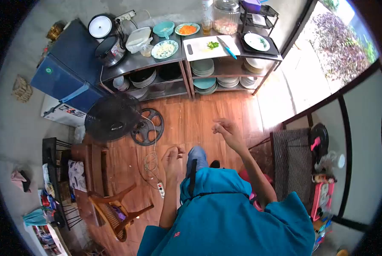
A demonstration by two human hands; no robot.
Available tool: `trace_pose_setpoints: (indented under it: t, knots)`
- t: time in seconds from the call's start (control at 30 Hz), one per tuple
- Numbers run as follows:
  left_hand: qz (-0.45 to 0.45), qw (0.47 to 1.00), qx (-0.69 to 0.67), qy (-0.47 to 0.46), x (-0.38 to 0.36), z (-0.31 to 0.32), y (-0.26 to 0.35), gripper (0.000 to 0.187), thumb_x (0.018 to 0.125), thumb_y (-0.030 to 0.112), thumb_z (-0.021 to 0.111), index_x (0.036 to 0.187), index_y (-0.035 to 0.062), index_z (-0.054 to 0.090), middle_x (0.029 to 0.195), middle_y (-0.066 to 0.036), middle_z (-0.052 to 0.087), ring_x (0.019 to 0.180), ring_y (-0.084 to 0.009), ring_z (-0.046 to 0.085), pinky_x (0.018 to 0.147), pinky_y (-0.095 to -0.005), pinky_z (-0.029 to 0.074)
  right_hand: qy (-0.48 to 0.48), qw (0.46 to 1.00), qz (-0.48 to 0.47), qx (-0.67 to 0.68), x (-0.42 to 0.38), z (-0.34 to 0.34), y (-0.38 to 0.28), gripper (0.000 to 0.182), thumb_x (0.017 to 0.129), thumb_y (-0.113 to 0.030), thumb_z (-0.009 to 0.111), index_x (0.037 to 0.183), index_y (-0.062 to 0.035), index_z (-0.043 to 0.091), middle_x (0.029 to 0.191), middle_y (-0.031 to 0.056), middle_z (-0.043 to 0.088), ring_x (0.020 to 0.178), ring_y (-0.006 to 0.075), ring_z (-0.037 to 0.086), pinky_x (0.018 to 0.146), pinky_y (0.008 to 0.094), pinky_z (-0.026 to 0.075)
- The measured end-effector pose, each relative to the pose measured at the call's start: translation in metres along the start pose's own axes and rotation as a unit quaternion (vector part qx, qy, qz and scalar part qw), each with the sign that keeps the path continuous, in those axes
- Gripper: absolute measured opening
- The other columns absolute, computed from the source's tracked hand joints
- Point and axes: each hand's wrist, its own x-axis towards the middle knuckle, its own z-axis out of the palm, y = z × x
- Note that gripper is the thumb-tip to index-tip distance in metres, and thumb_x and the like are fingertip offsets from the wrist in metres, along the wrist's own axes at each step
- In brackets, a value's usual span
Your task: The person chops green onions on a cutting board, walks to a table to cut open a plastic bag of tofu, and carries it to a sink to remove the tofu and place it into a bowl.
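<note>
My left hand [172, 158] hangs in mid-air over the wooden floor, fingers loosely bent and nothing in them. Farther forward and to the right is my right hand [228, 131], also in the air and without anything in it; its thumb and bent fingers are apart. Neither touches anything. Ahead, on the steel counter, a white cutting board [206, 48] bears chopped green pieces [212, 45] and a blue-handled knife [227, 48]. Beside it are a plate of orange shreds [187, 29] and a plate of pale chopped pieces [165, 49].
A black fan [113, 117] with its round base [147, 127] and a trailing cord stand on the left floor. A wooden chair [114, 213] is at lower left, a blue fridge [69, 64] at back left. Stacked plates [203, 67] fill shelves; an open doorway lies right.
</note>
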Motion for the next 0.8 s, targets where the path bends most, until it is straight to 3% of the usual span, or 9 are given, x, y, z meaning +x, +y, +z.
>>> trace_pose_setpoints:
  t: [0.07, 0.17, 0.3, 0.37, 0.4, 0.5, 0.57, 0.73, 0.8]
  knots:
    - [-0.044, 0.986, 0.151, 0.056, 0.049, 0.002, -0.005, 0.022, 0.098, 0.022, 0.054, 0.101, 0.0026, 0.064, 0.093, -0.005, 0.065, 0.087, -0.0149, 0.063, 0.076, -0.0276, 0.048, 0.006, 0.999, 0.010, -0.034, 0.057, -0.016, 0.004, 0.026, 0.097, -0.015, 0.056, 0.116, 0.0027, 0.058, 0.092, 0.0121, 0.068, 0.083, 0.0172, 0.066, 0.078, 0.0301, 0.053]
    - [-0.071, 0.980, 0.179, 0.042, 0.128, 0.024, -0.009, 0.021, 0.097, 0.022, 0.055, 0.101, 0.0035, 0.064, 0.094, -0.005, 0.065, 0.088, -0.0138, 0.063, 0.071, -0.0251, 0.048, 0.026, 0.995, 0.019, -0.095, 0.140, -0.041, 0.026, 0.028, 0.096, -0.016, 0.057, 0.118, 0.0000, 0.057, 0.090, 0.0105, 0.066, 0.083, 0.0165, 0.065, 0.076, 0.0293, 0.052]
    - [-0.103, 0.980, 0.166, -0.040, 0.262, 0.052, -0.027, 0.019, 0.095, 0.018, 0.060, 0.104, 0.0023, 0.065, 0.093, -0.005, 0.068, 0.079, -0.0089, 0.061, 0.070, -0.0198, 0.046, 0.137, 0.962, 0.022, -0.234, 0.230, -0.084, 0.057, 0.029, 0.091, -0.013, 0.061, 0.117, -0.0008, 0.060, 0.089, 0.0125, 0.068, 0.082, 0.0178, 0.066, 0.075, 0.0314, 0.053]
    - [-0.191, 0.979, 0.054, -0.032, 0.321, 0.076, -0.040, 0.020, 0.094, 0.019, 0.062, 0.103, 0.0013, 0.065, 0.097, -0.006, 0.068, 0.080, -0.0099, 0.061, 0.072, -0.0212, 0.047, 0.194, 0.943, 0.054, -0.265, 0.252, -0.105, 0.056, 0.030, 0.089, -0.013, 0.064, 0.117, -0.0023, 0.061, 0.087, 0.0115, 0.068, 0.080, 0.0181, 0.066, 0.074, 0.0314, 0.053]
    - [-0.068, 0.975, 0.180, -0.110, 0.357, 0.083, -0.050, 0.024, 0.094, 0.021, 0.063, 0.104, -0.0001, 0.065, 0.098, -0.006, 0.067, 0.079, -0.0106, 0.061, 0.072, -0.0226, 0.048, 0.223, 0.928, 0.048, -0.295, 0.267, -0.117, 0.058, 0.031, 0.088, -0.013, 0.065, 0.117, -0.0027, 0.060, 0.090, 0.0128, 0.068, 0.082, 0.0200, 0.066, 0.075, 0.0327, 0.053]
    - [-0.048, 0.933, 0.258, -0.248, 0.443, 0.116, -0.046, 0.023, 0.095, 0.017, 0.060, 0.109, -0.0010, 0.062, 0.099, -0.007, 0.065, 0.088, -0.0118, 0.061, 0.078, -0.0226, 0.048, 0.279, 0.857, -0.006, -0.432, 0.334, -0.160, 0.090, 0.037, 0.083, -0.013, 0.068, 0.117, -0.0024, 0.057, 0.098, 0.0168, 0.064, 0.090, 0.0274, 0.063, 0.080, 0.0387, 0.051]
    - [-0.065, 0.914, 0.288, -0.276, 0.481, 0.142, -0.039, 0.023, 0.095, 0.017, 0.060, 0.109, -0.0014, 0.062, 0.098, -0.007, 0.066, 0.088, -0.0119, 0.062, 0.081, -0.0236, 0.048, 0.315, 0.801, -0.050, -0.507, 0.373, -0.183, 0.101, 0.049, 0.080, -0.015, 0.070, 0.122, -0.0016, 0.050, 0.106, 0.0224, 0.058, 0.100, 0.0379, 0.056, 0.085, 0.0460, 0.046]
    - [-0.110, 0.864, 0.365, -0.329, 0.540, 0.182, -0.067, 0.024, 0.095, 0.017, 0.059, 0.110, -0.0015, 0.062, 0.096, -0.008, 0.067, 0.087, -0.0124, 0.062, 0.082, -0.0257, 0.049, 0.321, 0.727, 0.058, -0.604, 0.454, -0.219, 0.111, 0.052, 0.080, -0.025, 0.070, 0.124, -0.0041, 0.049, 0.107, 0.0213, 0.055, 0.100, 0.0388, 0.055, 0.083, 0.0495, 0.044]
    - [-0.127, 0.866, 0.365, -0.318, 0.546, 0.187, -0.084, 0.024, 0.095, 0.017, 0.059, 0.110, -0.0014, 0.062, 0.096, -0.008, 0.067, 0.087, -0.0124, 0.062, 0.082, -0.0257, 0.049, 0.281, 0.738, 0.078, -0.608, 0.468, -0.228, 0.113, 0.052, 0.080, -0.027, 0.070, 0.123, -0.0045, 0.050, 0.106, 0.0211, 0.055, 0.100, 0.0388, 0.055, 0.082, 0.0500, 0.044]
